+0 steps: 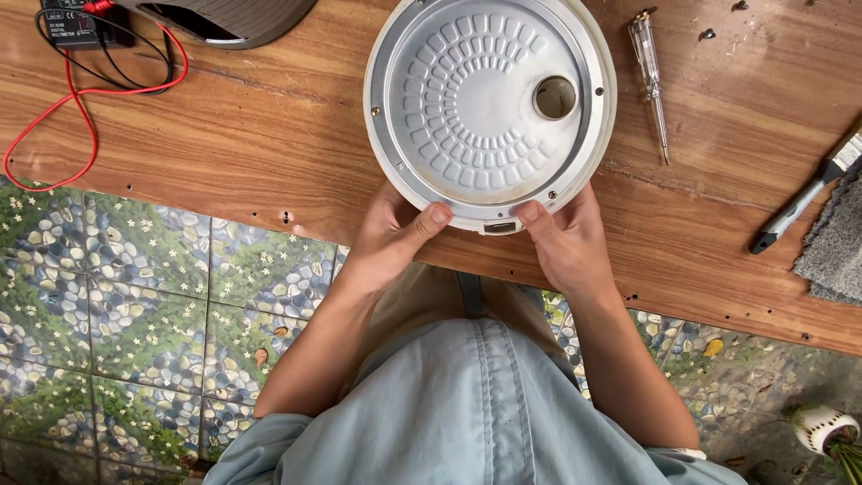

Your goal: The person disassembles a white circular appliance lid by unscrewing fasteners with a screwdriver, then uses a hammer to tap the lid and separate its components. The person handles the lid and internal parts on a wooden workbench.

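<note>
We've got the round lid [489, 108] flat on the table [269, 135], left hand [391, 235] and right hand [566, 238] pinching its near rim, thumbs on top.

The round lid [489, 112] lies flat on the wooden counter [269, 135], underside up, at twelve o'clock from the person. It is white plastic with a grey metal ring and a pale inner plate embossed with arcs of small raised blocks. A round hole sits toward three o'clock, and a small latch tab at six o'clock on its near rim.
</note>
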